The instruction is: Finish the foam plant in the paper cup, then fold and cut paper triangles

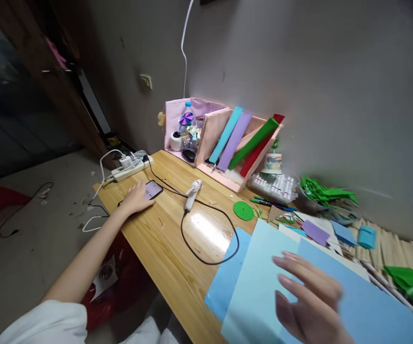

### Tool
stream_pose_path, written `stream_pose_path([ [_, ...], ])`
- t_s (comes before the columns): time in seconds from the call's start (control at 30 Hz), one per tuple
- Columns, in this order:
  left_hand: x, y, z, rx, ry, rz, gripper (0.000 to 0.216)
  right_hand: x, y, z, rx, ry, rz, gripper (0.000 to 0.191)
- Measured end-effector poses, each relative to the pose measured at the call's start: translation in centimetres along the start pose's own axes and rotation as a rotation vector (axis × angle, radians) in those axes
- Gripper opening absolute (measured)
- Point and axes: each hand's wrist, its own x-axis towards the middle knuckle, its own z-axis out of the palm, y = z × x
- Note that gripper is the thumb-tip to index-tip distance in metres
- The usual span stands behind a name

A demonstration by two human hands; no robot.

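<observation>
Wooden desk (163,253): at its far corner the left hand (136,198) lies flat and loose, fingertips on the phone (154,189) just to its right. The right hand (310,298) is spread and grasps nothing, well apart over blue paper sheets (256,277).

Dim indoor scene under soft overhead light. A white patch of glare shines on the glossy wooden table (206,229). The grey wall (335,95) is evenly lit; the far left side sinks into deep shadow. The right grip (313,301), close to the lens, is smeared by motion blur. Wide-angle distortion bends and stretches the frame's edges.
</observation>
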Motion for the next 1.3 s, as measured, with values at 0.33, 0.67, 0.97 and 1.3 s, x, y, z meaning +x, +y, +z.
stream_pose_path([
  [0.33,0.5,0.2,1.2,-0.040,0.074,-0.035,0.075,-0.3,-0.5,5.1,0.089,-0.119,-0.035,0.039],
  [0.67,0.3,0.3,1.3,-0.094,0.097,-0.058,0.077,-1.1,-0.6,5.3,0.116,-0.152,0.017,0.041],
  [0.97,0.3,0.5,1.9,-0.080,0.110,-0.072,0.073,-2.2,-0.7,5.2,0.104,-0.157,0.046,0.040],
  [1.3,0.4,0.6,1.7,-0.056,0.119,-0.022,0.073,3.0,-4.9,-0.8,0.442,-0.319,0.298,0.043],
])
